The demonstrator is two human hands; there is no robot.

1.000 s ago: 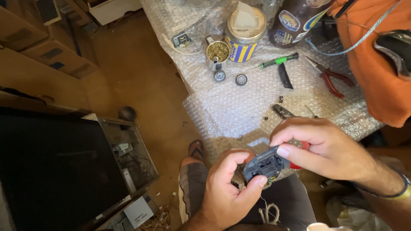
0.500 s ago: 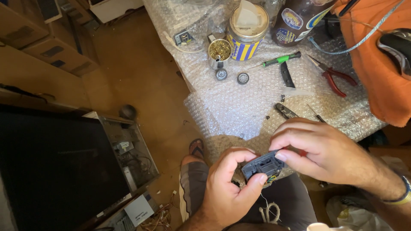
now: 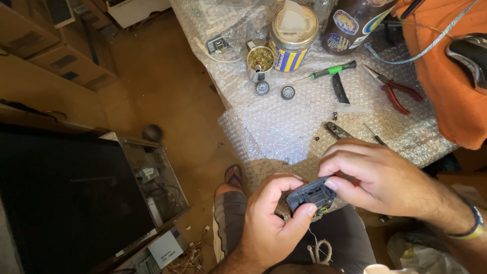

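Observation:
A small dark plastic toy-car chassis (image 3: 310, 195) with coloured wires underneath is held over my lap. My left hand (image 3: 271, 223) grips it from below, thumb on its near edge. My right hand (image 3: 375, 175) pinches its top and far side; a bit of red shows under those fingers. Both hands are just in front of the table's near edge. Two small toy wheels (image 3: 274, 90) lie apart on the bubble wrap (image 3: 289, 122) farther back.
On the bubble wrap are a green-handled screwdriver (image 3: 329, 71), red-handled pliers (image 3: 395, 90), a small tin of screws (image 3: 259, 62), a striped can (image 3: 293, 31) and a dark jar (image 3: 352, 20). Orange cloth (image 3: 446, 86) lies right. An open computer case (image 3: 147, 175) stands on the floor, left.
The chassis has been turned slightly in my hands and my right fingers have shifted over its top. The view has drifted a little; things on the table have stayed put.

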